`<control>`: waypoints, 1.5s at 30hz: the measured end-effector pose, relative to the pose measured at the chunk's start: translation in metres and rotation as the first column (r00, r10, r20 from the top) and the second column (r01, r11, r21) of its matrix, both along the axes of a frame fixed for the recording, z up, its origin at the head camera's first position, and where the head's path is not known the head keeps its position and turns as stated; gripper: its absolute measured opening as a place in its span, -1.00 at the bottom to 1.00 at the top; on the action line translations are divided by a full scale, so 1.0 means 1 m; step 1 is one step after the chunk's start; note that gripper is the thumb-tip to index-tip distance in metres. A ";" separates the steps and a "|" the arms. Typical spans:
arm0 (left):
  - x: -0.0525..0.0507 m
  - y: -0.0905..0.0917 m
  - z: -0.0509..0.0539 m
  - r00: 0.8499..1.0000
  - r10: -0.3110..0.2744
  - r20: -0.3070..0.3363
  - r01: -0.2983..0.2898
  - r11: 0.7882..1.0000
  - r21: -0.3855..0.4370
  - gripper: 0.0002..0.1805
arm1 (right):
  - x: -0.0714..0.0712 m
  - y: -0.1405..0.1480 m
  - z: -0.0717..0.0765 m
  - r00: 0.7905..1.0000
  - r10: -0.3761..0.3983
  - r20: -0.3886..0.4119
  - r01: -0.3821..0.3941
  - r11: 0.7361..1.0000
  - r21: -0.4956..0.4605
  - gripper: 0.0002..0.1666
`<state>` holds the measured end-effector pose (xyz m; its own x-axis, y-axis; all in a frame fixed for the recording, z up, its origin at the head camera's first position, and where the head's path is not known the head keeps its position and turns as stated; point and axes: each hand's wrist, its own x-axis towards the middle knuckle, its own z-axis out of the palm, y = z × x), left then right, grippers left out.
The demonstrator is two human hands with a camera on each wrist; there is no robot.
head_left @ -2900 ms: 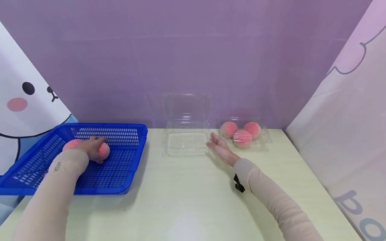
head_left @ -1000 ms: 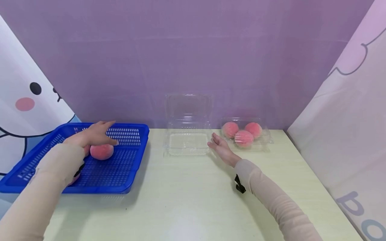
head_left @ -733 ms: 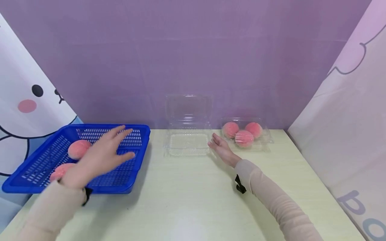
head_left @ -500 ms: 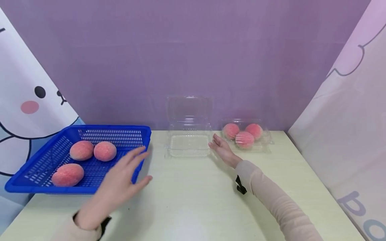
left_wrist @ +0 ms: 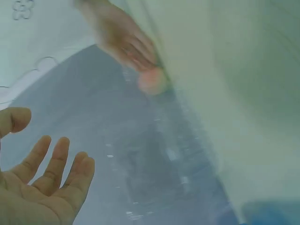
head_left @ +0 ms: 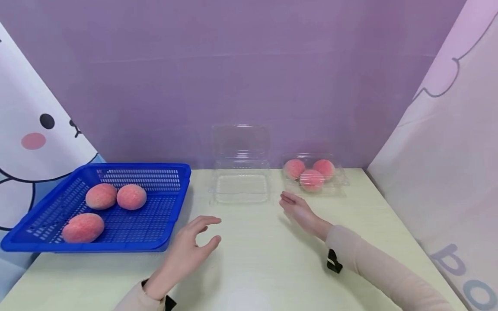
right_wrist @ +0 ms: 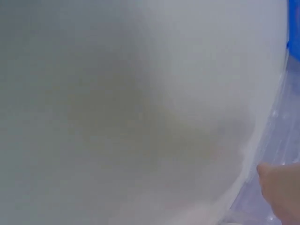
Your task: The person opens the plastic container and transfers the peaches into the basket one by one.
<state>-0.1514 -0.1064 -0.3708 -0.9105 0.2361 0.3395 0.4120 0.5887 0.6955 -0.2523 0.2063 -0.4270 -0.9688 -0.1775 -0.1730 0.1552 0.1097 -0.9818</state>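
My left hand (head_left: 184, 252) hovers over the table right of the blue basket, holding nothing, its fingers spread and slightly bent; the left wrist view shows the same relaxed fingers (left_wrist: 56, 171). My right hand (head_left: 301, 214) is near the front of a closed clear box (head_left: 335, 185) with three pink peaches (head_left: 312, 180) inside, its fingers extended and nothing in its grasp. Between the hands and farther back stands an empty clear plastic clamshell box (head_left: 241, 188) with its lid raised. Three more peaches (head_left: 131, 197) lie in the blue plastic basket (head_left: 177, 207) at left.
A purple cloth backdrop (head_left: 233, 86) rises behind the pale table (head_left: 256, 259). Printed cloth panels (head_left: 447, 164) stand at the left and right sides. The basket's raised rim borders the left part of the table.
My left hand has left the peaches in the basket and moved right and toward me, above the table. The right hand has drawn back slightly from beside the open box.
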 end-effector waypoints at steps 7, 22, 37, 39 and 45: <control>-0.028 0.004 -0.020 0.991 0.012 0.134 -0.026 0.994 0.105 -0.74 | 0.054 0.037 0.018 0.998 0.042 0.048 -0.041 0.999 -0.019 -0.37; -0.038 0.009 -0.029 0.987 -0.031 0.160 0.004 0.986 0.166 -0.80 | 0.028 0.149 0.049 0.947 -0.322 -0.004 0.322 0.945 0.051 -0.33; -0.014 0.007 -0.036 0.979 -0.038 0.200 0.035 0.999 0.020 -0.80 | -0.029 0.172 0.046 0.934 -0.349 0.074 0.355 0.928 -0.114 -0.29; -0.012 0.006 -0.036 0.977 -0.031 0.210 0.030 0.999 0.010 -0.79 | -0.035 0.169 0.044 0.933 -0.349 0.094 0.359 0.922 -0.145 -0.28; -0.009 0.006 -0.038 0.978 -0.032 0.206 0.033 0.999 -0.004 -0.79 | -0.040 0.166 0.037 0.933 -0.333 0.136 0.356 0.910 -0.214 -0.26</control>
<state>-0.1601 -0.1005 -0.4092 -0.9525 0.2685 0.1436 0.2793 0.5824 0.7634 -0.2926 0.3723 -0.3899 -0.9580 0.1186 -0.2610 0.2352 -0.1950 -0.9522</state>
